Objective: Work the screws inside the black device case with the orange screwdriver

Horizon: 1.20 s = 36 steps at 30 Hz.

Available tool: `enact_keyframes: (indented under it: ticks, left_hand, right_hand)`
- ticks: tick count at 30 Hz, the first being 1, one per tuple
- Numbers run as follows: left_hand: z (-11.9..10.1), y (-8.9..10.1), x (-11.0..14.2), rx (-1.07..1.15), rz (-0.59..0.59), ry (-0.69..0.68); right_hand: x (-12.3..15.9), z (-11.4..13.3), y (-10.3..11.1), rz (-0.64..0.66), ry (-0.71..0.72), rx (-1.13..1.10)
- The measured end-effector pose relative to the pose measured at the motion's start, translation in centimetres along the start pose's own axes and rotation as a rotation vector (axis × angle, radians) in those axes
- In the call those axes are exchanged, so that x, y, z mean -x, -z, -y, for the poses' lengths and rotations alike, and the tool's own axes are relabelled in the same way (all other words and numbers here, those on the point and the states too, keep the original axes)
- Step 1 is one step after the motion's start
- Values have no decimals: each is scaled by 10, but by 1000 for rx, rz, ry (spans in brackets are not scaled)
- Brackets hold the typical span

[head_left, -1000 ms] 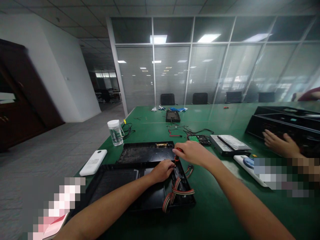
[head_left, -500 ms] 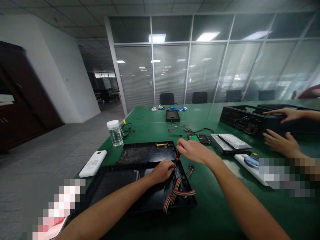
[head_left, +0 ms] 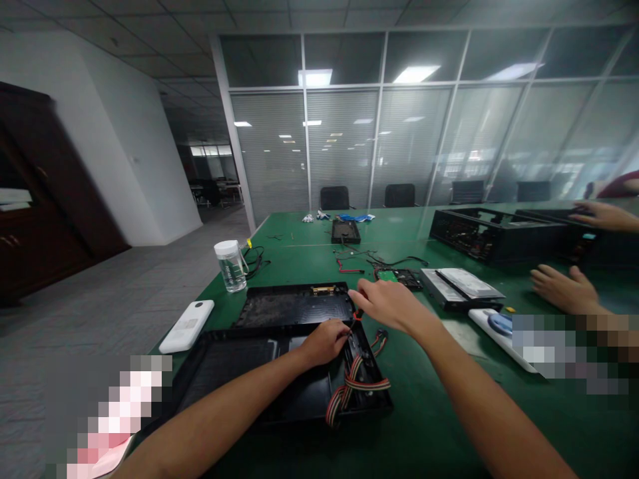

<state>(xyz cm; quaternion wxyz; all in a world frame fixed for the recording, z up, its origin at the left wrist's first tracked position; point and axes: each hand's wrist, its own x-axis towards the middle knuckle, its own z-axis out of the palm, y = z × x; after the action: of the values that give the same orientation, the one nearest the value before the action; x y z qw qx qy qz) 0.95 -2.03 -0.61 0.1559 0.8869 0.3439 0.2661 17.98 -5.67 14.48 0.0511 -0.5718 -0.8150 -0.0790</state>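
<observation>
A screwdriver (head_left: 357, 315) with a red and black handle points down into the right side of an open black case (head_left: 229, 362). My right hand (head_left: 384, 303) is closed round its handle. By the screwdriver's tip my left hand (head_left: 327, 340) rests on the case with its fingers pinched together; what they hold is hidden. Striped ribbon cables (head_left: 349, 386) loop over the case's near right corner. Just behind lies a flat black panel (head_left: 294, 306) with a brass-coloured strip on it.
A water bottle (head_left: 230, 266) and a white device (head_left: 187, 326) stand left. To the right are a drive-like silver box (head_left: 462, 286), a white phone-like object (head_left: 492, 332) and a green circuit board (head_left: 387, 275). Beyond, another person's hands (head_left: 564, 289) are near a black computer case (head_left: 514, 236).
My right hand has rolled slightly on the screwdriver handle; my left hand stays put. The other person's farther hand has moved right and back, and the computer case sits turned and farther left.
</observation>
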Motion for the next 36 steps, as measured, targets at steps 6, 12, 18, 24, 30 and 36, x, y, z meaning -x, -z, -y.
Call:
enact_keyframes:
  ticks: [6, 12, 18, 24, 30, 36]
  left_hand:
    - [2, -2, 0, -12, -4, -8]
    - [3, -3, 1, -13, -19, -15]
    - [2, -1, 0, -1, -2, -15]
    - [2, -2, 2, -4, -16, -8]
    - [0, 1, 1, -30, -10, -23]
    - [-3, 3, 4, -81, 12, -64]
  right_hand:
    - [3, 3, -1, -3, -1, 22]
    - [0, 6, -5, -69, -47, 65]
    - [4, 7, -2, -38, 19, 21]
    - [7, 4, -3, -9, 57, -43]
    - [6, -1, -4, -58, -17, 17]
    - [28, -53, -43, -82, 78, -516]
